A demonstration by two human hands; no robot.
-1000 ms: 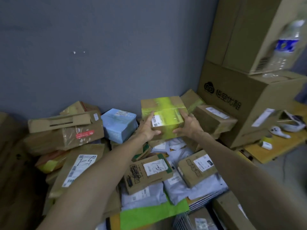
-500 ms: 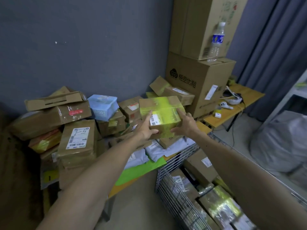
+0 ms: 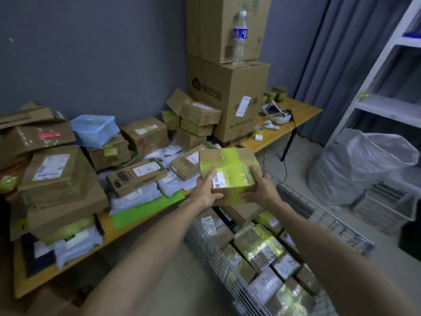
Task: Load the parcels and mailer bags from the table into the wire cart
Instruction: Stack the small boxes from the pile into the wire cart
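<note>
**Taped parcel carried over the cart, not yet set down**

The brown cardboard parcel banded with yellow-green tape [image 3: 227, 172] hangs in the air just past the table's edge, above the far end of the silver wire cart [image 3: 216, 258]; it touches neither the table nor the load below. The left hand [image 3: 206, 190] clasps its near-left side and the right hand [image 3: 260, 188] its near-right side; on both, the thumb lies over the upper face and the fingers wrap underneath, so the box is firmly grasped from two sides.

The step in hand looks like the lowering; the cart already holds a tight layer of taped brown parcels [image 3: 257, 245], so the best spot is probably the far end, directly under the box, though the box itself hides much of that corner. To do it well: keep the parcel level and bring it straight down inside the wire walls; let its base settle on something flat before the fingers slide out; set it square against its neighbours so the next layer can stack evenly; avoid dropping it, since a tilted box could wedge against the mesh.

Much work remains; the orange wooden table [image 3: 45, 277] carries a deep heap of cardboard boxes, white mailer bags and a bright green mailer bag [image 3: 145, 210].
</note>
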